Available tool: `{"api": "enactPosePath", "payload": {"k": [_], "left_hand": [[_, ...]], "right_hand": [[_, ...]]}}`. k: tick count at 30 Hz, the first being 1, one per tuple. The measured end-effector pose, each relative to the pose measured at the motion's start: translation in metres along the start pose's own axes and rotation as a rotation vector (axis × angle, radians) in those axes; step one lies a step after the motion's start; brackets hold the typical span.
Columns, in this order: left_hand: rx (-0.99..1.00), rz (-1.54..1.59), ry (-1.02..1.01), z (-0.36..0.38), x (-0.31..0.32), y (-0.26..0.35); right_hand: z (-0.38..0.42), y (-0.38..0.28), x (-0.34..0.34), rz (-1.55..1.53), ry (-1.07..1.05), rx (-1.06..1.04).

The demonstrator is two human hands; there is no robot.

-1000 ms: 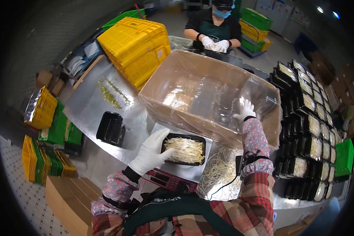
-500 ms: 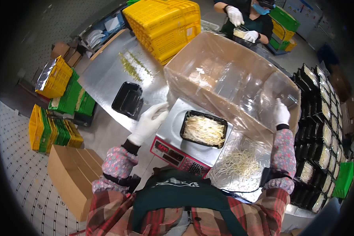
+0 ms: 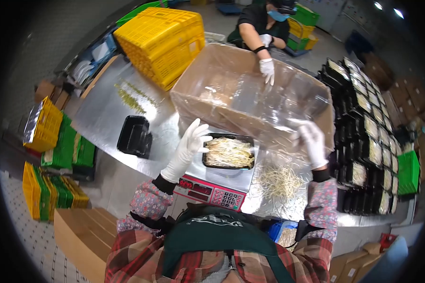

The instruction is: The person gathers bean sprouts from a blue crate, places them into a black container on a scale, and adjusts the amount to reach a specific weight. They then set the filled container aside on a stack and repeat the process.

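On the silver platform of a red digital scale (image 3: 212,194) sits a black plastic tray (image 3: 206,163) filled with pale bean sprouts (image 3: 229,153). My left hand (image 3: 189,147), in a white glove, is at the tray's left side with its fingers apart and nothing in them. To the right, my gloved right hand (image 3: 312,144) is above the near right side of a large cardboard box (image 3: 212,106) lined with clear plastic. Motion smears its fingers. A loose pile of sprouts (image 3: 281,181) lies on the metal table between that hand and the scale.
Empty black trays (image 3: 133,135) lie left of the scale. A yellow crate (image 3: 163,42) stands behind them. Filled trays (image 3: 363,137) are stacked at right. Across the box, a co-worker's gloved hand (image 3: 267,70) reaches into it. A blue container (image 3: 276,231) sits below the table edge.
My left hand has moved in to the tray's left side. My right hand has come back toward me from the box. The co-worker's hand now reaches into the box. The view has shifted.
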State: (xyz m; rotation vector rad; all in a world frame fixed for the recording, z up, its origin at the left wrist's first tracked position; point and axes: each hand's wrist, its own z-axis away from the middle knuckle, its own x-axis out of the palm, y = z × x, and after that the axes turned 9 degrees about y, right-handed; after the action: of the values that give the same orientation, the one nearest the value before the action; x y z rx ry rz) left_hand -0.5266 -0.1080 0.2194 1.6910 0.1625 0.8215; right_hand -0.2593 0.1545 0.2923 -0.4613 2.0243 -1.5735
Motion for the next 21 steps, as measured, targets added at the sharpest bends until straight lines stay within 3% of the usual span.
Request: {"api": "enactPosePath", "payload": {"k": [2,4,7,9,10,12,13,16,18,21], "left_hand": [[-0.015,-0.186,-0.099,0.002,0.015,-0.005],[-0.064,-0.332,-0.067,0.008,0.038,0.000],[0.027,-0.337,-0.055,0.003,0.024,-0.016],[-0.028,-0.110,0.135,-0.001,0.007,-0.016],[-0.024,-0.112,0.130,-0.003,-0.001,-0.012],[-0.028,-0.186,0.434,-0.005,-0.012,0.001],[-0.030,-0.188,0.428,-0.006,-0.020,0.003],[0.066,-0.086,0.454,-0.004,-0.032,0.008],[0.089,-0.072,0.527,-0.001,-0.030,0.019],[0.130,-0.101,0.537,-0.001,-0.051,0.014]], "right_hand": [[0.020,0.007,0.031,-0.082,-0.222,0.161],[0.031,0.031,0.054,-0.111,-0.290,0.243],[0.036,0.079,0.064,-0.182,-0.283,0.269],[0.041,0.094,0.067,0.079,-0.121,-0.030],[0.042,0.093,0.063,0.257,-0.239,0.094],[0.051,0.091,0.073,0.560,-0.274,-0.233],[0.054,0.095,0.080,0.682,-0.245,-0.364],[0.056,0.113,0.090,0.710,-0.221,-0.372],[0.054,0.093,0.087,0.705,-0.189,-0.403],[0.043,0.059,0.059,0.599,-0.176,-0.277]]}}
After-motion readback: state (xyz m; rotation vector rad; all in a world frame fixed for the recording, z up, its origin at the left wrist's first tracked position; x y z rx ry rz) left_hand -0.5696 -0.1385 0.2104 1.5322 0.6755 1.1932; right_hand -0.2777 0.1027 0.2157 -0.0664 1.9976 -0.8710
